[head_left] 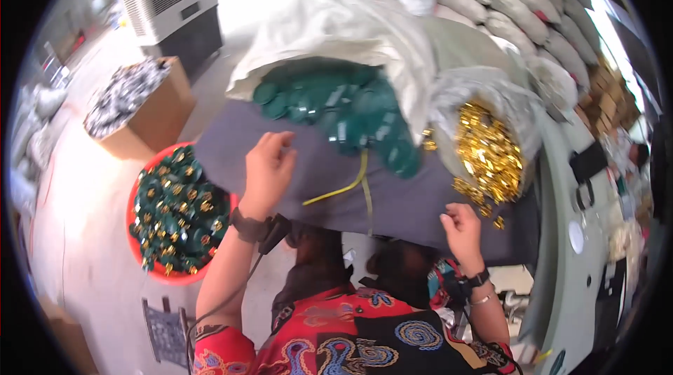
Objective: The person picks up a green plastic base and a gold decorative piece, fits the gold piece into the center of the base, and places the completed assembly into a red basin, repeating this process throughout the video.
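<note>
Two hands [268, 172] [464, 235], green discs [350, 112], gold pieces [491, 154], plain sack [329, 21]

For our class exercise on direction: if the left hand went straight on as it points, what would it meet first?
The left hand would probably meet the dark green discs spilling from the white sack, though depth is unclear.

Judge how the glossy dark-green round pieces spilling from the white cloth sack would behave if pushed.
Those pieces would probably slide easily, as their surfaces look shiny. Spilled loosely from the sack, they might scatter rather than move together.
</note>
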The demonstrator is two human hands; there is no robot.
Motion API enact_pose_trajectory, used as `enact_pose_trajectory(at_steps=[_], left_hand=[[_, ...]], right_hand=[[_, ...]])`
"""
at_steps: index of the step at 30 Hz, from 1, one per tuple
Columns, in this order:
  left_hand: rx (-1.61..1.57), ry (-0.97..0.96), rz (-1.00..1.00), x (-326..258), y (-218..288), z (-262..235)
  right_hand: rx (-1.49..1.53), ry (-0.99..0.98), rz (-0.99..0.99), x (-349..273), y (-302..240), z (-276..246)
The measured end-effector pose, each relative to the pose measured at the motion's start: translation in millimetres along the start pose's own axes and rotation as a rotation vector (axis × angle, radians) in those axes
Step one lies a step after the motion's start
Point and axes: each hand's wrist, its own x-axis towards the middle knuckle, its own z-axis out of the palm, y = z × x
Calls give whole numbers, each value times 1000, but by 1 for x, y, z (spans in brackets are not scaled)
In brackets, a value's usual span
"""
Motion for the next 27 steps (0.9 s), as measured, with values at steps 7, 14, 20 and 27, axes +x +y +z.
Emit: enact_pose_trajectory(at_steps=[7,14,20,27], left_hand=[[350,-427,62,58,19,95],[502,-428,7,61,6,127],[429,-377,-70,53,16,117],[179,-397,-180,19,28,85]], right_hand=[[-250,86,37,-15,3,-20],[-414,104,-4,11,24,-32],[-517,56,21,39,39,-16],[-716,21,12,46,49,-18]])
